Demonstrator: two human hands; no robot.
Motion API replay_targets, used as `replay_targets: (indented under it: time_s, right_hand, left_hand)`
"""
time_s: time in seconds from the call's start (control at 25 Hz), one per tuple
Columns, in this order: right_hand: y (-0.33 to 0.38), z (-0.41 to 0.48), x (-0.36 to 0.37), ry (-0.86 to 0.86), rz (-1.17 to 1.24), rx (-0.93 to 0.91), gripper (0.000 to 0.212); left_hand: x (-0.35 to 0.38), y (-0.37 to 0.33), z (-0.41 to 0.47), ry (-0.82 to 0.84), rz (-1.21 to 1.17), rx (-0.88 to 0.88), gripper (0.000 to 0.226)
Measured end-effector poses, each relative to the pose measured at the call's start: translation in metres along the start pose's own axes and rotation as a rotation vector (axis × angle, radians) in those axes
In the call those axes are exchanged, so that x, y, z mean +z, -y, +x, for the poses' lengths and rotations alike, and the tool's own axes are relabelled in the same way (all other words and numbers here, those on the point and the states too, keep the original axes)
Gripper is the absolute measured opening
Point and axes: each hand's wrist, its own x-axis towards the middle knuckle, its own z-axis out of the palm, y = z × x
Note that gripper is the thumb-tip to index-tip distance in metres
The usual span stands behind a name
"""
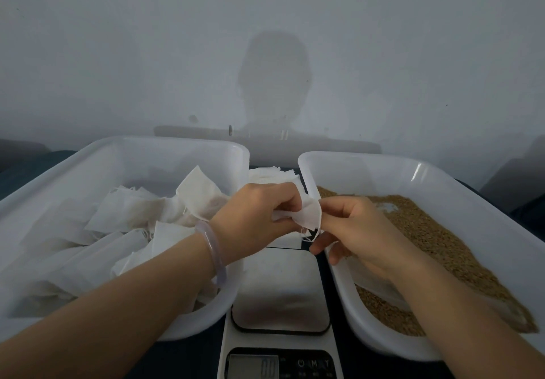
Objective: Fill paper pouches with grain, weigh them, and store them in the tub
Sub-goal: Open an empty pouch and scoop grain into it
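Observation:
Both hands hold one small white paper pouch (306, 215) in the air above the scale (280, 293). My left hand (256, 216) grips its left side, and my right hand (354, 228) pinches its right edge between thumb and forefinger. A loose drawstring hangs from the pouch's lower edge. The white tub on the left (88, 157) holds several filled pouches (132, 216). The white tub on the right (442, 178) holds brown grain (436, 240). The scale's steel plate is bare and its display (253, 365) is lit.
A stack of flat empty pouches (274, 175) lies behind the scale, between the two tubs. A grey wall stands close behind the table. A translucent scoop or bag (380, 287) lies in the grain under my right wrist.

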Motion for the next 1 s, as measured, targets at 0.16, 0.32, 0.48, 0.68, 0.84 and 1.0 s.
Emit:
replay_targets:
  time_s: [0.16,0.32,0.48,0.68,0.84,1.0]
  right_hand:
    - [0.0032,-0.0017,-0.0006,0.035,0.022,0.021,0.013]
    - [0.0037,-0.0029,-0.0001,0.006,0.013,0.035,0.011]
    - [0.0016,-0.0033,-0.0015,-0.089,-0.183,-0.035,0.021]
    - [0.0003,-0.0052,-0.0004,-0.131,-0.245,-0.158,0.017]
    - [-0.0016,-0.0035,-0.0014,-0.103,-0.315,-0.192,0.016]
    - [-0.0018,-0.0046,-0.0068,-0.139,-0.26,-0.263,0.026]
  left_hand:
    - [-0.0021,-0.0006,0.0005,0.009,0.002,-0.01,0.022]
    - [-0.0026,-0.0044,0.0006,0.071,0.034,0.056,0.022]
    - [-0.004,-0.0042,0.0013,0.036,0.122,0.047,0.023]
    - [-0.0046,-0.0033,0.0012,0.062,0.133,0.001,0.034]
    - [-0.0034,-0.0035,-0.0006,0.134,0.15,0.018,0.042]
    - [-0.0065,-0.003,0.0025,0.192,0.191,-0.014,0.042]
